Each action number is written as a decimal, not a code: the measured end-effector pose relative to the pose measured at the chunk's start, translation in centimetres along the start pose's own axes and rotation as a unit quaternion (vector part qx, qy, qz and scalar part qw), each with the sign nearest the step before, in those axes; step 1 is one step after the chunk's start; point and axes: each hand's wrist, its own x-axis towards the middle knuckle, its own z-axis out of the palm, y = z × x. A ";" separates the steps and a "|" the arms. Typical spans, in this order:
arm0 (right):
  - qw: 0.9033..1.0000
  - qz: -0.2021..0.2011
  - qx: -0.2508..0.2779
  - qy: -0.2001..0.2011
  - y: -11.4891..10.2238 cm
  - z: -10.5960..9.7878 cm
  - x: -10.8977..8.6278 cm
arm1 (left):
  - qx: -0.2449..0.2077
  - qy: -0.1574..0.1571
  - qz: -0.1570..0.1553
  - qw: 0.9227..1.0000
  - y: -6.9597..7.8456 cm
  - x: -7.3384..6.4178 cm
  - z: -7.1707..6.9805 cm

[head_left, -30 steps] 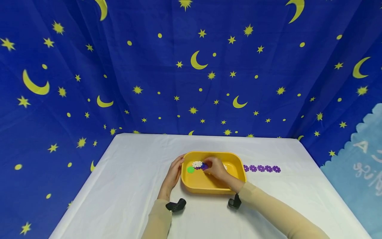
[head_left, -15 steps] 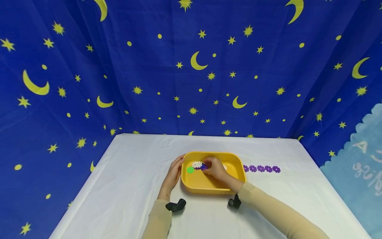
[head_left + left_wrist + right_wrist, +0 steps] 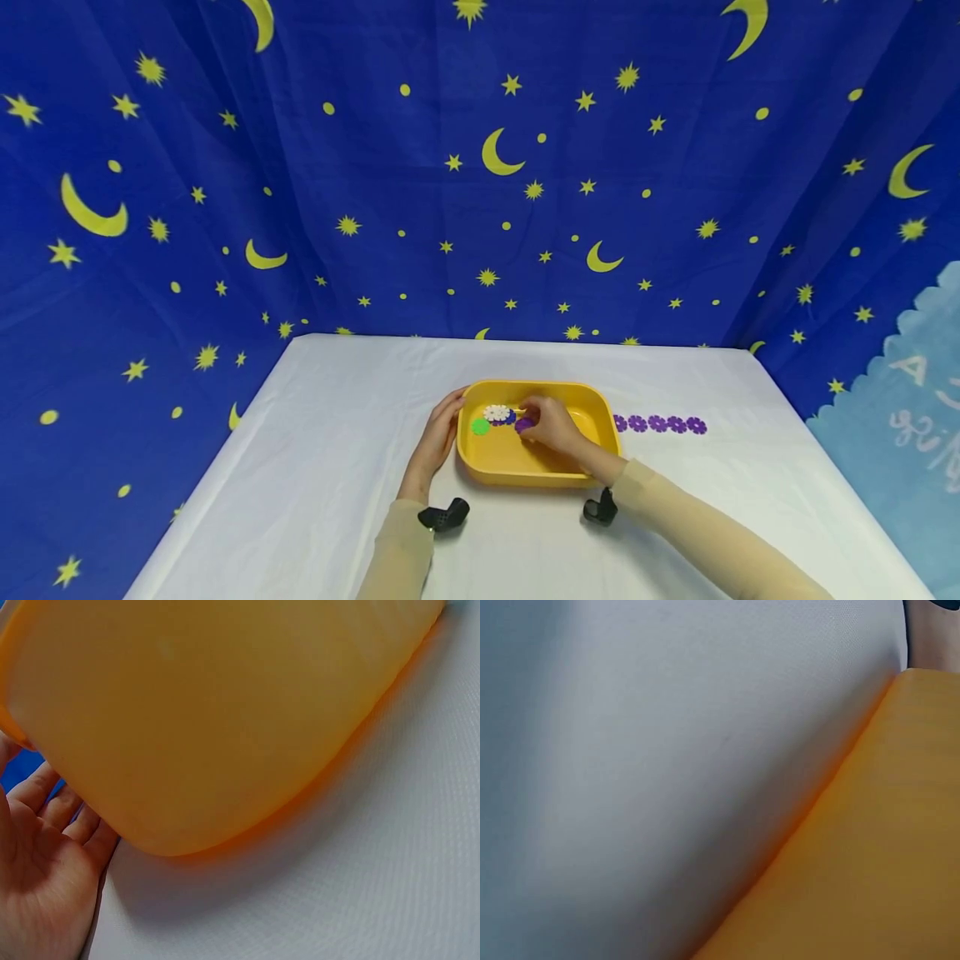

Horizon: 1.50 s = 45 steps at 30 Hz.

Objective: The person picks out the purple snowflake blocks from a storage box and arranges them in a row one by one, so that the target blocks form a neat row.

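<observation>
In the head view a yellow plastic tub (image 3: 525, 480) stands on the white-covered table. My right hand (image 3: 557, 427) reaches inside it and pinches a purple snowflake disc (image 3: 523, 425) between thumb and fingers. Left of those fingertips lie white flower-shaped discs (image 3: 497, 412), overlapping a blue disc (image 3: 512, 415), and a green disc (image 3: 480, 427). My left hand (image 3: 437, 435) rests along the tub's left side. The left wrist view has its fingers (image 3: 61, 808) stretched against the outer wall. The right wrist view shows only the tub's outside, and the right hand is hidden there.
A row of several purple snowflake discs (image 3: 677, 425) extends over the white cloth (image 3: 360, 417) to the right of the tub. Behind the table hangs a blue curtain (image 3: 420, 167) with yellow moons and stars. A light blue panel (image 3: 918, 400) hangs at the right.
My right hand has drawn slightly to the right inside the tub, bringing the purple disc away from the blue and white ones. The left hand stays at the tub's side.
</observation>
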 end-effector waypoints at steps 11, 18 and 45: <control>0.999 0.022 0.050 0.005 0.3 -2.3 -1.5 | -0.008 0.014 0.002 1.000 -1.9 1.5 -0.5; 0.998 0.017 0.055 0.011 0.9 -3.1 -1.9 | -0.003 0.030 0.003 1.000 -2.2 1.4 -0.7; 0.994 0.001 0.042 0.097 1.7 -8.9 -4.8 | 0.003 0.031 -0.003 1.000 -2.1 1.4 -0.5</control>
